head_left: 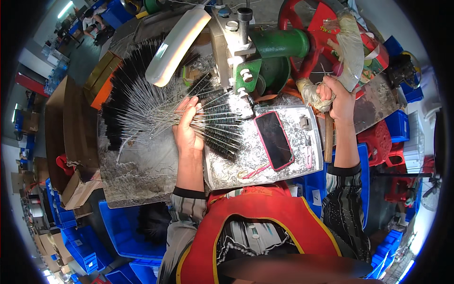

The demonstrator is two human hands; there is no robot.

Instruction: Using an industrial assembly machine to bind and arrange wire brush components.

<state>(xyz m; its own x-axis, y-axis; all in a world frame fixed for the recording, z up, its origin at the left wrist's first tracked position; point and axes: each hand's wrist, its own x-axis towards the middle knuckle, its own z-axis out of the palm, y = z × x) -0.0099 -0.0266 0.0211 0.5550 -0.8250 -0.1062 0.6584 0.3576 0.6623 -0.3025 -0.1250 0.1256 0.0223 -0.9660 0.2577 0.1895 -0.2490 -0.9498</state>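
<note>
My left hand is closed around a fanned bunch of thin wire brushes, their dark bristled ends spreading right and their bare stems pointing left. Beside it lies a large pile of similar brushes with black bristles and pale wire stems. At the right, my right hand is closed on a wrapped handle by the red handwheel of a green machine. A wooden stick hangs just below that hand. The machine's clamp end stands just beyond the held brushes.
A white lamp hangs over the pile. On a foil-covered board lie a red-edged phone and a small pink-handled tool. A cardboard box stands left; blue bins sit below the bench. A person is far off.
</note>
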